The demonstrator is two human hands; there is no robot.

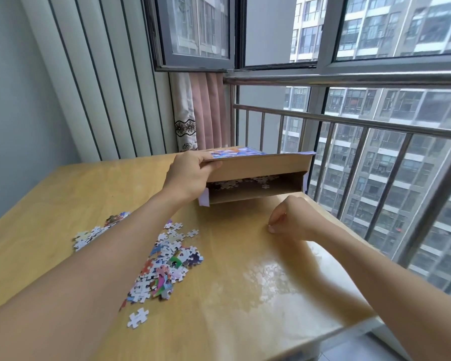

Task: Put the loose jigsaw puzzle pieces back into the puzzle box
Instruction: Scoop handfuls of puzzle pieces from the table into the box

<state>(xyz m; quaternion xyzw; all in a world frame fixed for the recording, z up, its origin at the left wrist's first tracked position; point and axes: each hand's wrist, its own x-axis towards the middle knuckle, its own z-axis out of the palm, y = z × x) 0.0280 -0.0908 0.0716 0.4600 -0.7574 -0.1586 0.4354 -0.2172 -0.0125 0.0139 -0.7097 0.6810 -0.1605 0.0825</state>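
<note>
We see the puzzle box [255,175] lying on its side at the far end of the wooden counter [232,282], its open mouth turned toward us, with a scatter of pale pieces visible inside on its lower wall. Our left hand [190,175] grips the box at its left corner, thumb on the printed top face and fingers [214,165] curled under the raised brown flap, holding that flap up. Our right hand [292,217] hovers just in front of the box's opening, near its right half, with the fingers curled inward and the thumb tip meeting them as if in a pinch; we cannot tell whether anything is held between them. The loose jigsaw puzzle pieces [164,267] lie in a heap on the counter to the left of centre, partly under our left forearm, some picture side up and many showing their white backs. A smaller cluster [97,233] sits farther left, on the other side of the forearm, and a single white piece [138,317] lies apart near the counter's front. Behind the box a metal railing [349,121] runs along the window, a pink curtain [206,110] hangs in the corner, and tall apartment blocks [401,152] fill the glass.
</note>
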